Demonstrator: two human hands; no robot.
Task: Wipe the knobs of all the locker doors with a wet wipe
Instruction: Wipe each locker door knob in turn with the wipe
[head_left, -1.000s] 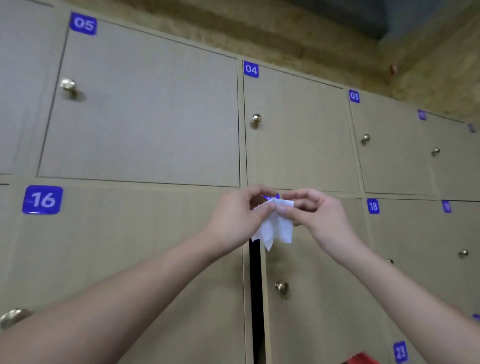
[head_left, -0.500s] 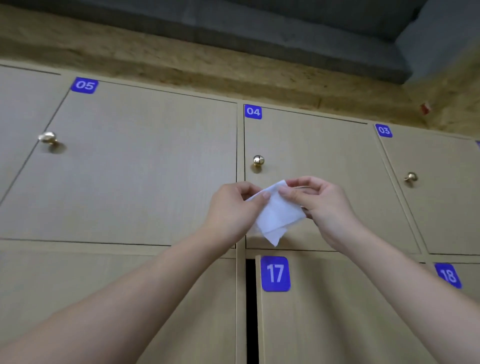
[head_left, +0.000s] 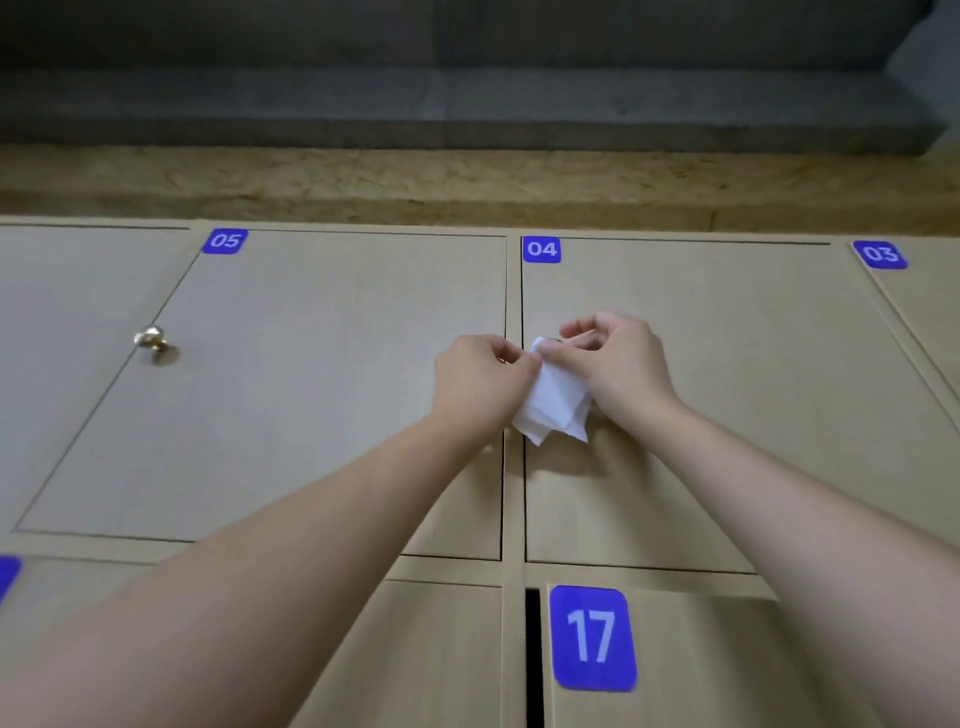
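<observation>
Your left hand (head_left: 480, 382) and right hand (head_left: 618, 364) both pinch the wet wipe (head_left: 553, 405) in front of door 04 (head_left: 701, 415), covering its knob, so wiping seems barely begun, with the 05 knob (head_left: 150, 339) and others left.

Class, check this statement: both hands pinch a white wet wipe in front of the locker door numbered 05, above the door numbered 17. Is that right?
Not quite. In the head view the left hand and right hand pinch the wet wipe in front of door 04, not 05; door 17 is below.
</observation>
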